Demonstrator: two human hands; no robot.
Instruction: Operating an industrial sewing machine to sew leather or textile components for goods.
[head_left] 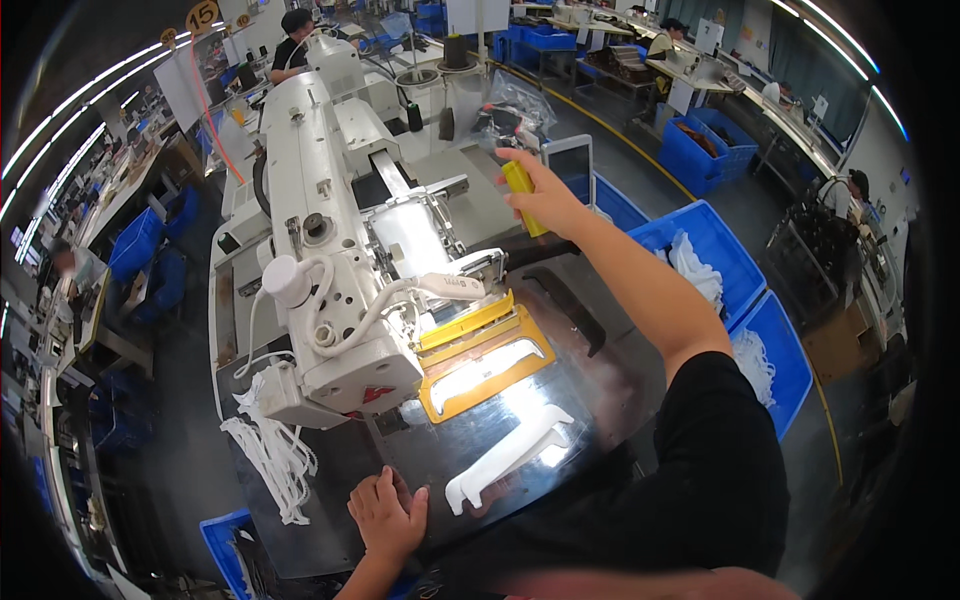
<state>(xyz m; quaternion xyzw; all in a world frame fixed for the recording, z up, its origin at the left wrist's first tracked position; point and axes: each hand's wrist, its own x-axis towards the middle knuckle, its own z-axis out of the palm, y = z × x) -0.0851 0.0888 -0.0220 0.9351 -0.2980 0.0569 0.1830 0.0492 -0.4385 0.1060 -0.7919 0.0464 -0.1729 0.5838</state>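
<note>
My right hand (545,200) reaches out past the sewing head, its fingers closed round a yellow bar-shaped thing (522,198) whose kind I cannot make out. Over the near edge of the metal worktop (395,450), my left hand (388,515) has its fingers stretched out and holds nothing. White curved cut pieces (510,455) lie to its right, one overlapping another. Beyond them, an orange-yellow clamp frame (490,365) with a long curved opening sits beneath the head of a large white sewing machine (345,330). A black curved piece (568,305) rests right of the frame.
A bundle of white strips (275,455) hangs at the worktop's left. Blue bins (785,365) holding white material stand at the right, near my right arm. Thread cones (455,55) and a clear plastic bag (520,105) are behind. Other people work at distant tables.
</note>
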